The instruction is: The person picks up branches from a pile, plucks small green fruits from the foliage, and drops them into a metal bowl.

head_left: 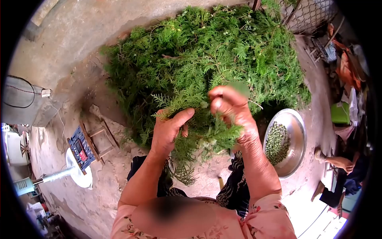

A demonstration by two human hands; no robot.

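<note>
My left hand (169, 131) is closed around a leafy evergreen sprig (185, 157), its thumb pressed on top. Feathery fronds stick out above the fingers and hang down below them. Close beside it, my right hand (236, 113) is curled with the fingertips drawn together over the sprig; what they pinch is hidden. Part of the greenery passes beneath this hand, with pale green cones (207, 142) among the leaves. Just beyond both hands rises a large heap of cut evergreen branches (199, 59).
To the right stands a wide metal basin (294, 149) holding many small green cones (277, 143). At left are a small wooden-framed stool (89, 145) and a white fan (77, 171). Another person's leg and hand (340, 162) show at far right, near bags and clutter.
</note>
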